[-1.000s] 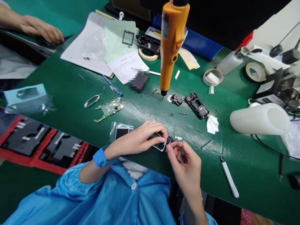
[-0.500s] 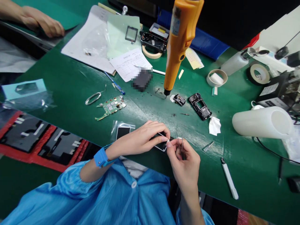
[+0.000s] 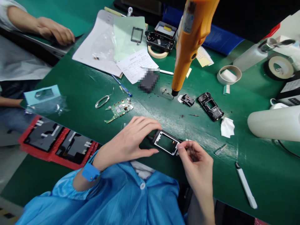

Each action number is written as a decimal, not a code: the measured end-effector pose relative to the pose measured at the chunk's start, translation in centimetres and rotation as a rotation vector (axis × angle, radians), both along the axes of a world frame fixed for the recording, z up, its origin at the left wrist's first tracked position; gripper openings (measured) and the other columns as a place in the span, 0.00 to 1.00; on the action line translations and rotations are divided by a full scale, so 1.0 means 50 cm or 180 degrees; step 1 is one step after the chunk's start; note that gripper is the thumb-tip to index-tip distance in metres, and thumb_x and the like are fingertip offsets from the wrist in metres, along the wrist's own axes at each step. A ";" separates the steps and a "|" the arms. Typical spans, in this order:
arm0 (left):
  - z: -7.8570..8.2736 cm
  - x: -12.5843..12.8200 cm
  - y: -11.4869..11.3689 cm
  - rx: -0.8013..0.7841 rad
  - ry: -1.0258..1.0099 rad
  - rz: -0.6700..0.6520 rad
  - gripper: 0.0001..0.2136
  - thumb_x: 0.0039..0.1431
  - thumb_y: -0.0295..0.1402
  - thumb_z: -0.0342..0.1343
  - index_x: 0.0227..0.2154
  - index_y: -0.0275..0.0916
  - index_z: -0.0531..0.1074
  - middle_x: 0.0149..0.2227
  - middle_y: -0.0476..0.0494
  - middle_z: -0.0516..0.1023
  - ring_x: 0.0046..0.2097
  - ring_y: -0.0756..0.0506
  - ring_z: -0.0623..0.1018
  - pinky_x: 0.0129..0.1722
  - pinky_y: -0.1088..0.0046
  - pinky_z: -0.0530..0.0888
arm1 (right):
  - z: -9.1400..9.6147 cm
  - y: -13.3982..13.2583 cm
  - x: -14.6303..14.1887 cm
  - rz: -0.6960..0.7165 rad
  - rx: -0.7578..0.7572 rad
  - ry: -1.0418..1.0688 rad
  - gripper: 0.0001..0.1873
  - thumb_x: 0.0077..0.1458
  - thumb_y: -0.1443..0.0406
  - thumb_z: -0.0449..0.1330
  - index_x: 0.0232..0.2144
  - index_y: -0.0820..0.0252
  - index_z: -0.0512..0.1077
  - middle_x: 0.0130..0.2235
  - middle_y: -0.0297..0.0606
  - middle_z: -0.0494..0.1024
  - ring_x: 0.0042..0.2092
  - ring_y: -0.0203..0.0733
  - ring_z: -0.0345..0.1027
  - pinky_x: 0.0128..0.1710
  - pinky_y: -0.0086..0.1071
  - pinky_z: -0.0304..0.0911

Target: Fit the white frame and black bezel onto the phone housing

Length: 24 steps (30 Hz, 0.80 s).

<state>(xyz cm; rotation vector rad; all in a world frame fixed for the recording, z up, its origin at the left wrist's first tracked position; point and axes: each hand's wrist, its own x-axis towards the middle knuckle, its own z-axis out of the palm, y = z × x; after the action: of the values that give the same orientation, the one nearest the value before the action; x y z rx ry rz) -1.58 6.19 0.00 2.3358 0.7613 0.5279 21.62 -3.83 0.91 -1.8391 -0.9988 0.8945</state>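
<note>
A black device housing with a white-edged rectangular opening (image 3: 167, 142) lies on the green bench in front of me. My left hand (image 3: 132, 139) is at its left end, thumb and fingers apart. The fingertips are at the housing's upper left corner; whether they touch it I cannot tell. My right hand (image 3: 197, 157) has a pair of tweezers (image 3: 192, 146) tucked in its fingers, prongs pointing up and away from the housing. Its thumb and index finger meet at the white border's right corner. Anything small pinched there is hidden.
An orange electric screwdriver (image 3: 192, 47) hangs above the bench, bit down. Beyond my hands lie a green circuit board (image 3: 119, 109), a black device frame (image 3: 210, 107) and a small black part (image 3: 187, 100). A white bottle (image 3: 272, 125) lies right. Another person's hand (image 3: 56, 31) rests far left.
My left hand has drawn back to the left and opened, uncovering the housing's opening. My right hand stays at the right corner with the tweezers. The whole view has shifted, moving bench items rightward.
</note>
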 end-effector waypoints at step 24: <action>-0.042 -0.018 -0.026 0.0770 -0.0201 -0.0190 0.07 0.77 0.25 0.60 0.51 0.42 0.78 0.62 0.35 0.86 0.65 0.39 0.83 0.63 0.57 0.74 | 0.011 0.014 -0.004 -0.0042 -0.0150 -0.0112 0.13 0.57 0.56 0.69 0.25 0.56 0.79 0.22 0.31 0.72 0.21 0.32 0.56 0.19 0.26 0.55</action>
<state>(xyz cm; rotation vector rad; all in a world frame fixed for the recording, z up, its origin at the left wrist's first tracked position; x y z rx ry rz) -2.49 4.92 -2.09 2.5409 0.6256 0.6974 21.42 -3.15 1.46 -1.9047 -0.9937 0.8875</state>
